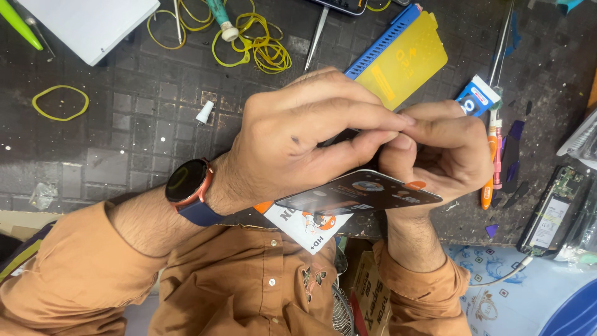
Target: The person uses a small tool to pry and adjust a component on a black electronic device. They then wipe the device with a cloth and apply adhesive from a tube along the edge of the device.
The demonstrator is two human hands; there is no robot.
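Observation:
My left hand [298, 140], with a dark watch [186, 185] on its wrist, and my right hand [438, 152] meet fingertip to fingertip over the mat's front edge. Both pinch a small dark thing [341, 136] that the fingers mostly hide. Just under the hands a thin, glossy dark sheet [360, 190] with round orange and blue marks lies flat, touching both hands. Below it a white and orange printed packet [305, 229] sticks out toward my brown shirt.
A dark gridded mat [143, 137] holds a yellow film with a blue toothed edge [404, 59], yellow rubber bands [252, 40], a white box [87, 22], tweezers [316, 34], a small blue and white box [477, 96], an orange screwdriver [488, 165] and an opened phone [552, 214].

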